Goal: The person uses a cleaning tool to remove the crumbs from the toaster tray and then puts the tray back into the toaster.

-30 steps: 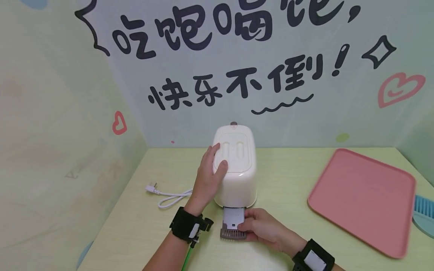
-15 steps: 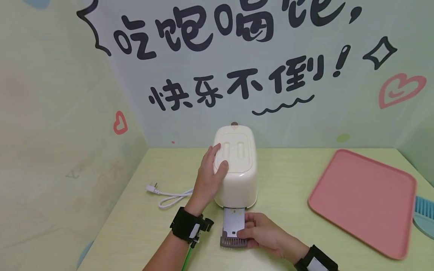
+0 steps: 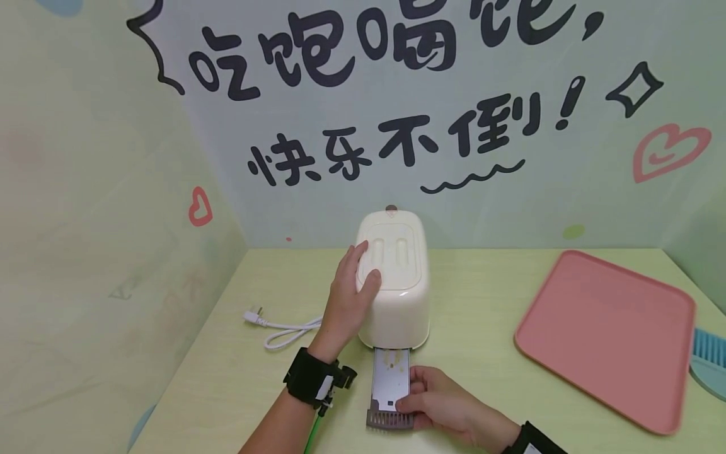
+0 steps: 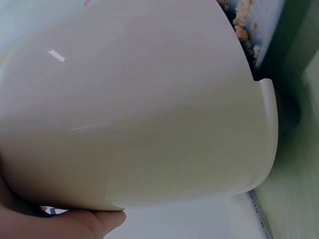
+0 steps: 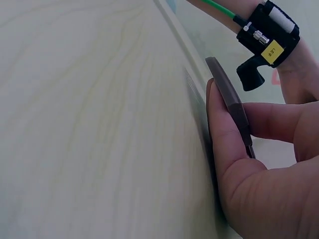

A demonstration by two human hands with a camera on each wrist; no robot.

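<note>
A cream toaster (image 3: 397, 315) with a lidded top stands on the table. My left hand (image 3: 348, 296) rests against its left side, fingers and thumb extended over the upper edge. My right hand (image 3: 445, 400) pinches the grey-brown ribbed end of a crumb tray (image 3: 390, 381), thumb on top and fingers beneath. This flat metal tray sticks out from the toaster's base toward me. Pale brown crumbs (image 4: 241, 30) lie on it near the toaster; its far end is hidden inside. In the right wrist view the ribbed handle (image 5: 229, 97) sits between thumb and fingers, just above the table.
A white power cord with a plug (image 3: 254, 316) lies left of the toaster. To the right is a pink tray (image 3: 607, 340), with a blue brush (image 3: 709, 362) partly visible beyond it. A lettered wall (image 3: 476, 208) rises behind the table.
My right hand has drawn the crumb tray farther out toward me, and more crumbs show on it. The left hand and the toaster have stayed in place.
</note>
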